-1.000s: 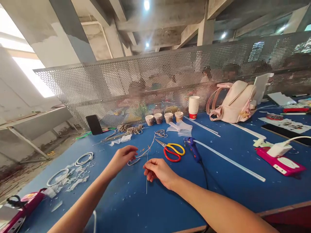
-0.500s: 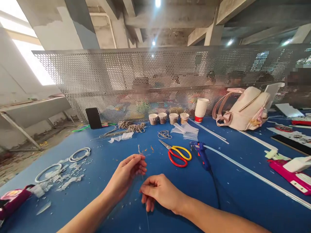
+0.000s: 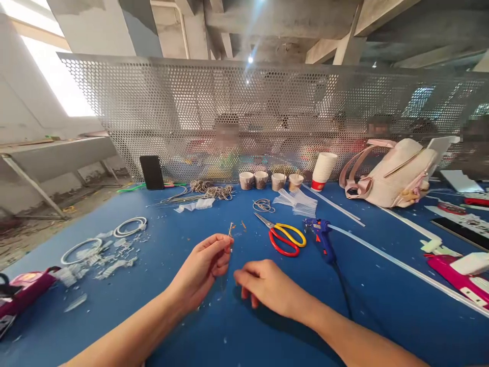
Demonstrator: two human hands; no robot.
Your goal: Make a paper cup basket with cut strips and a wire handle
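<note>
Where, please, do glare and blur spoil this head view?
Head view: a window blows out white at upper left, a ceiling lamp flares, the wide lens bows the mesh screen, and the thin wire by the left hand is barely visible.

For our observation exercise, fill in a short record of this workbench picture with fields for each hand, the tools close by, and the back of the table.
Left hand: pinches a thin wire that sticks up above the fingertips
Right hand: curled, fingers closed beside the left hand, over the blue table
Nearby tools: scissors with red and yellow handles, blue glue gun to their right
Back of table: four small cups, a stack of paper cups, a phone
Far right: pale backpack
</note>
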